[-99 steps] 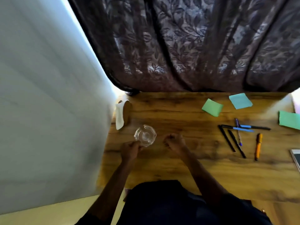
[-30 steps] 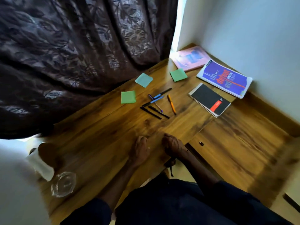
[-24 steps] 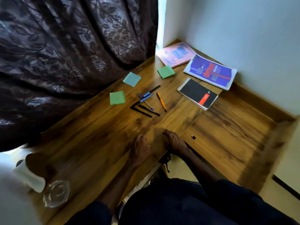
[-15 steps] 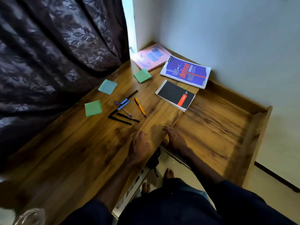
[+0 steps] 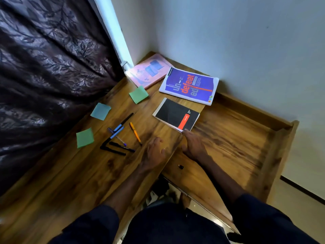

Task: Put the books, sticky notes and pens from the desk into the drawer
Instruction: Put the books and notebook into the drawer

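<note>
At the left of the desk (image 5: 70,182) lie flimsy sticky notes (image 5: 85,137), then thin, roll-prone pens (image 5: 119,138); left hand (image 5: 155,152) rests flat, empty; stiff black notebook (image 5: 176,115), probably best pinched at its near corner, where the straight-fingered right hand (image 5: 193,145) touches, beside the open drawer (image 5: 246,143)

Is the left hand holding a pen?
No, the left hand rests open on the desk, holding nothing, and all the pens lie on the wood.
</note>
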Demonstrator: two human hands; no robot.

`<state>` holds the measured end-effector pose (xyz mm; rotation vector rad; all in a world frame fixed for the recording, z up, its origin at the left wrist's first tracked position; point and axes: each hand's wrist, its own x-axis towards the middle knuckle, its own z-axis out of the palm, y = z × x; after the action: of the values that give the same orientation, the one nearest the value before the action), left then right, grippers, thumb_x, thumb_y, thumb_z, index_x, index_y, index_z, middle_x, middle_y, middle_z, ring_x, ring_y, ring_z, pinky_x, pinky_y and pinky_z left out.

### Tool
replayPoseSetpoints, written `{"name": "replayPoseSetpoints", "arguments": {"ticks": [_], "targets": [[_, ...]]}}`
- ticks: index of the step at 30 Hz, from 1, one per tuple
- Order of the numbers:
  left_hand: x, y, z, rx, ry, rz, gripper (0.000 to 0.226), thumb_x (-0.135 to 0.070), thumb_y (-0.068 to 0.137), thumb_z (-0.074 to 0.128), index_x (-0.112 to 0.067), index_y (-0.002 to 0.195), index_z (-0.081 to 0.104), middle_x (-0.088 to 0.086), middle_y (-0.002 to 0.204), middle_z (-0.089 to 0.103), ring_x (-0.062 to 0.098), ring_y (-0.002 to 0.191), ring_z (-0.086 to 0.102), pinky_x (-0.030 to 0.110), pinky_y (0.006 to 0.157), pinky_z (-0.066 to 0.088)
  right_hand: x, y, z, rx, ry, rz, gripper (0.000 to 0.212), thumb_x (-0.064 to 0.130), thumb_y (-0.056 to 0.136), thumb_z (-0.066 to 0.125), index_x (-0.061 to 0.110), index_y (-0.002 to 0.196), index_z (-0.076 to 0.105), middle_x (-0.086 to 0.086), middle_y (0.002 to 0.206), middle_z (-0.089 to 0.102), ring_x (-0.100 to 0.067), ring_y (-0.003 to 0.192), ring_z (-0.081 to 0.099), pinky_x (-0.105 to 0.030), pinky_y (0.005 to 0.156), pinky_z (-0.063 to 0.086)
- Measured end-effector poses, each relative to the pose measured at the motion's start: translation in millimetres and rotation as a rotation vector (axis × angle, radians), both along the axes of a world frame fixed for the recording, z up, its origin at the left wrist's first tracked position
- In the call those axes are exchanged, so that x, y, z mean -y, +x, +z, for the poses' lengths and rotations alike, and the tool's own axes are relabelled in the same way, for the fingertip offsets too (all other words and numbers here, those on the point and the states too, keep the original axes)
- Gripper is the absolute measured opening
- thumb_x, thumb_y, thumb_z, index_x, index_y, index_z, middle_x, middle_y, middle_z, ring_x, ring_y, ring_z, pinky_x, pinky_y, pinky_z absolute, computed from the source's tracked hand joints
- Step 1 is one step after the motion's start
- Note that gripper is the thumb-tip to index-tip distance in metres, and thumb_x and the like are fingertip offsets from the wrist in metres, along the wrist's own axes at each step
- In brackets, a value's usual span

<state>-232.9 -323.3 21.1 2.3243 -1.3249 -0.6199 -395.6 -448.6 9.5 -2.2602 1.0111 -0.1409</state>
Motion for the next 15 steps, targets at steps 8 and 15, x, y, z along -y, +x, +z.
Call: {"name": "replayPoseSetpoints", "arguments": {"ticks": [8,15], "targets": [[9,27,0,-0.025,0.029,0.147,0.032,-0.012,0.082,0.069,-0.009,0.114,0.063,0.011,0.118,0.064,0.028,0.113,0.06,0.037,0.096,0.047,-8,41,6,0.034,0.095,0.017,0.054,0.011,0.082,0.065,0.007,0.135,0.054,-0.015,0.131,0.061,-0.031,0.121,0.055,-0.038,0.1,0.045],[-21,58,-10,-0.061,0.013,0.226,0.034,-0.009,0.084,0.07,-0.008,0.118,0.062,0.011,0.12,0.064,0.029,0.115,0.059,0.04,0.099,0.047,-44,92,-6,-0.001,0.114,0.167,0.058,0.01,0.089,0.063,0.002,0.144,0.045,-0.018,0.147,0.049,-0.034,0.137,0.044,-0.037,0.111,0.036]]}}
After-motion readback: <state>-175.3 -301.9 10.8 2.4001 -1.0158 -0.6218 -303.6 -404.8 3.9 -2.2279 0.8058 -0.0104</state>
